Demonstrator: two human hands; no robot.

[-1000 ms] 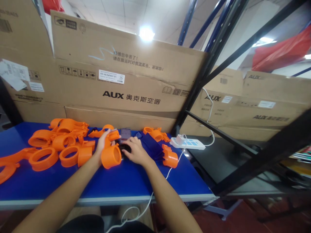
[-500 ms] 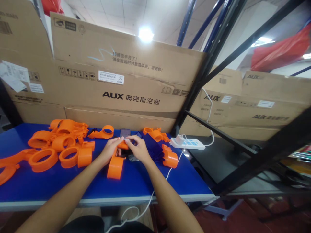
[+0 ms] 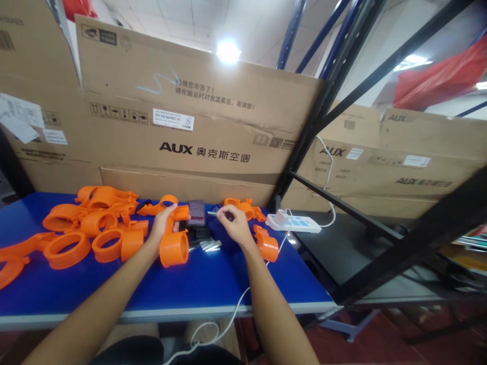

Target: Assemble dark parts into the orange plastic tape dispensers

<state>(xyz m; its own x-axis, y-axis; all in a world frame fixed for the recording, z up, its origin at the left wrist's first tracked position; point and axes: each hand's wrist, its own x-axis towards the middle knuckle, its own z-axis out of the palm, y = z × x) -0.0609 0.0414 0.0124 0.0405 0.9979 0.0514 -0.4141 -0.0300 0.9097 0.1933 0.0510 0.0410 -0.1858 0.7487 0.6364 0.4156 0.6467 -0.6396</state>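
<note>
My left hand is closed around an orange plastic ring part, holding it just above the blue table. My right hand is lifted to the right of it, fingers pinched on a small pale strip. Between the hands lie a phone and a few small flat strips on a dark object.
Several orange ring parts are piled at the left of the table, more orange parts lie at the right. A white power strip with a cable sits by the black rack frame. Cardboard boxes stand behind.
My right hand has left the orange part and moved right and up, pinching a small strip. The left hand turned the orange part so its ring faces me again.
</note>
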